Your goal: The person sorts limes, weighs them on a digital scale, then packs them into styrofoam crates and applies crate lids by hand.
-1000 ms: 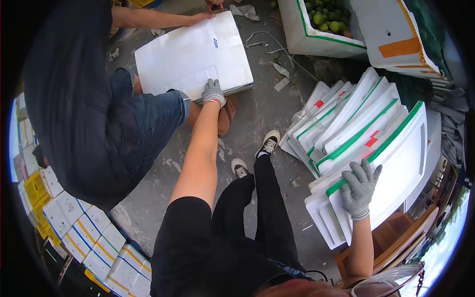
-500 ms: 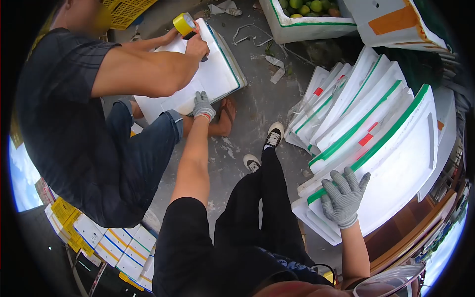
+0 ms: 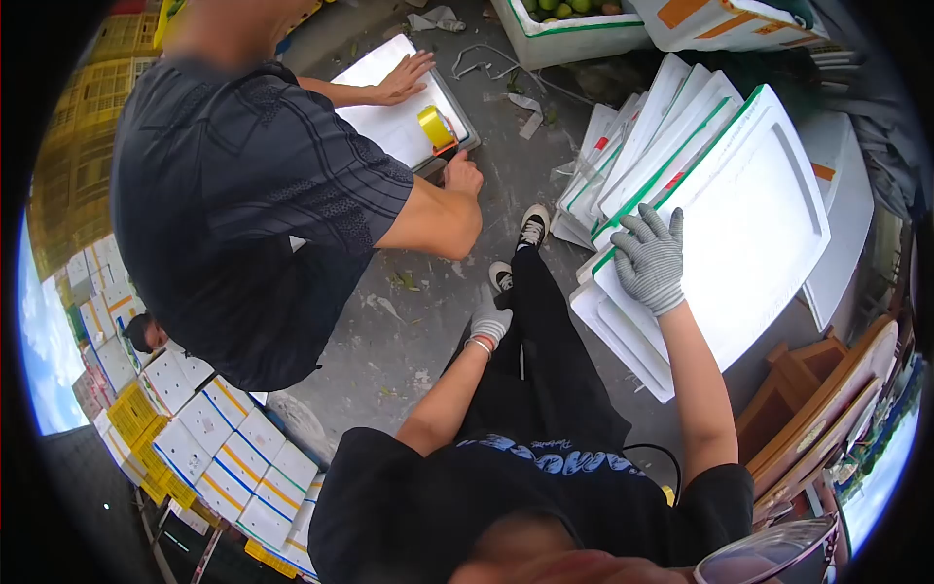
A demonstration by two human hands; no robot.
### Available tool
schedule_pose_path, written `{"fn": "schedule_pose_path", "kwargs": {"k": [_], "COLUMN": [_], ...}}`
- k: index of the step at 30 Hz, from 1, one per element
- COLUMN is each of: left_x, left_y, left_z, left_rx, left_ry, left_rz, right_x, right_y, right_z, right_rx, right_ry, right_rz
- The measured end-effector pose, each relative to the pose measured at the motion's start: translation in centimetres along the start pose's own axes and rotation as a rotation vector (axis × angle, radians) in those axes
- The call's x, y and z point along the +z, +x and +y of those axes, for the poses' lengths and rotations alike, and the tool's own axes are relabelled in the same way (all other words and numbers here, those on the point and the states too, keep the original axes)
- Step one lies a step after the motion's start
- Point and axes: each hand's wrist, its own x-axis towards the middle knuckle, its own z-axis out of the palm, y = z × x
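My right hand, in a grey glove, rests with spread fingers on the green-edged side of the nearest white foam lid. That lid leans against a row of similar white foam lids. My left hand, also gloved, lies by my dark-trousered leg, holding nothing, with its fingers stretched out. At the upper left, a co-worker holds a tape dispenser with a yellow roll at the edge of a white foam box. The co-worker's other hand lies flat on top of the box.
A white foam box of green fruit stands at the top, beside another box with orange tape. Stacked white boxes and yellow crates are at lower left. Brown wooden furniture stands at right. Scraps lie on the grey floor.
My left hand has come off the white box, back to my leg. My right hand stays on the lid. The co-worker has leaned forward and brought the tape dispenser to the box's near edge.
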Motion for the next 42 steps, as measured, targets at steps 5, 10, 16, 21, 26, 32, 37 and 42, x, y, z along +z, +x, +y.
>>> {"fn": "schedule_pose_path", "kwargs": {"k": [5,10,16,21,26,32,37,42], "left_x": [-7.6,-9.9,-5.2,-0.4,-1.3,-2.9,-1.2,0.5], "left_y": [-10.4,-14.7,-22.8,-21.1,-19.8,-18.5,-18.8,-20.9], "left_z": [-0.4,-13.6,-21.4,-23.1,-17.3,-9.2,-10.1,-16.5], "left_rx": [0.242,0.097,-0.537,-0.085,-0.136,-0.275,-0.026,-0.205], "left_ry": [-0.078,-0.712,-0.678,0.281,-0.308,-0.8,-0.429,-0.743], "left_rz": [-0.054,0.122,0.095,-0.035,-0.023,0.019,0.027,0.017], "right_x": [-0.6,-0.4,-2.0,-3.1,-3.9,-5.3,-4.2,-3.2], "right_y": [-1.5,-3.8,-10.9,-15.1,-16.1,-13.6,-12.8,-15.2], "right_z": [0.3,2.3,3.9,7.1,7.3,2.5,1.9,3.7], "right_rx": [-0.026,-0.117,-0.285,-0.341,-0.17,0.529,0.706,0.577], "right_ry": [-0.09,-0.145,-0.117,-0.089,-0.127,-0.287,-0.304,-0.349], "right_rz": [-0.07,-0.241,-0.234,-0.317,-0.223,-0.232,-0.249,-0.227]}}
